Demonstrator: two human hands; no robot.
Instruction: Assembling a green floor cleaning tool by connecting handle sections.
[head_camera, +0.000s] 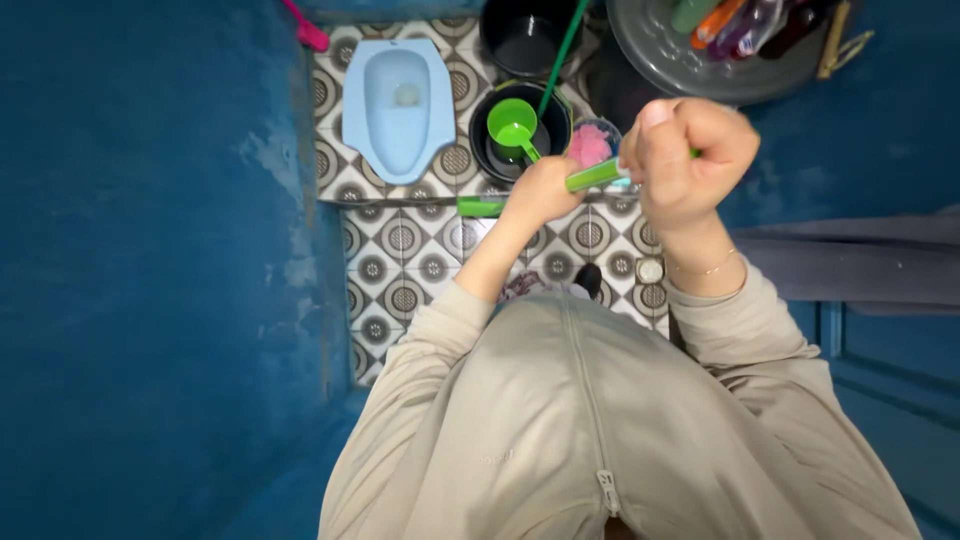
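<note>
My left hand is closed around a green tube-like object that points toward my right hand. My right hand is raised in a fist, closer to the camera. It meets the tube's end, and a small green tip pokes out of its far side. What the fist grips is mostly hidden. Both arms wear beige sleeves of a zipped top. Below the hands stands a black bucket with a green dipper in it.
A blue squat toilet sits on a raised patterned tile floor. Also here are a second black bucket, a thin green stick, a small container of pink stuff, a grey basin of bottles, blue walls and a floor drain.
</note>
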